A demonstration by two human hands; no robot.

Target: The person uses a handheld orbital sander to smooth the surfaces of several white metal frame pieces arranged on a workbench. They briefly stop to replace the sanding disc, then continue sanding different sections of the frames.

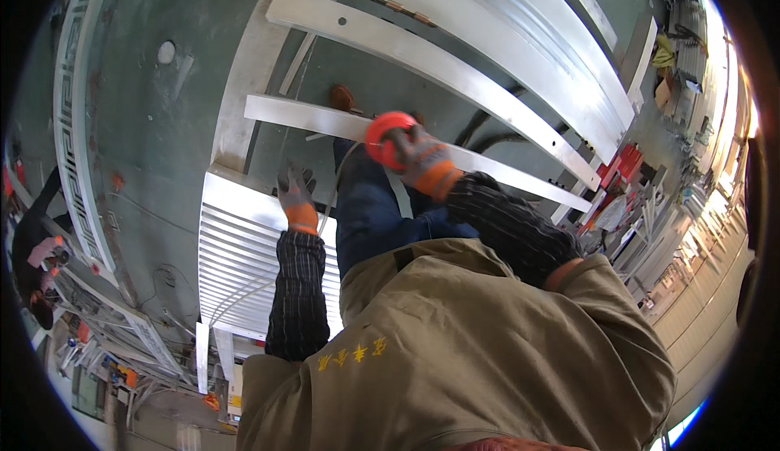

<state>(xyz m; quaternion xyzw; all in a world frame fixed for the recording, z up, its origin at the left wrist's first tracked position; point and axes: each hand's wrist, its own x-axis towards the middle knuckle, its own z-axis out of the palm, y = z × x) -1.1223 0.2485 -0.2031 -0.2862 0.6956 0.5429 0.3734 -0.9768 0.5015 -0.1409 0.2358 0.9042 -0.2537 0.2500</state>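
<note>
My right hand (420, 158), in a grey and orange work glove, grips a red round hand tool (385, 139). The tool is blurred, so its exact kind is unclear. It is over a narrow bare-metal bar (311, 116) that lies across the supports in front of me. My left hand (297, 198), gloved the same way, holds nothing and has its fingers apart. It hovers near the edge of a ribbed metal panel (244, 256) on my left. A thin pale hose or cable (337, 192) runs between my left hand and my leg.
Beyond the narrow bar lie a longer metal bar (426, 58) with holes and a wide metal profile (487, 30). A metal support beam (234, 122) runs under their left ends. Dark hoses (496, 140) lie on the floor. Another person (36, 250) is at far left, near a fretwork-patterned frame (76, 128).
</note>
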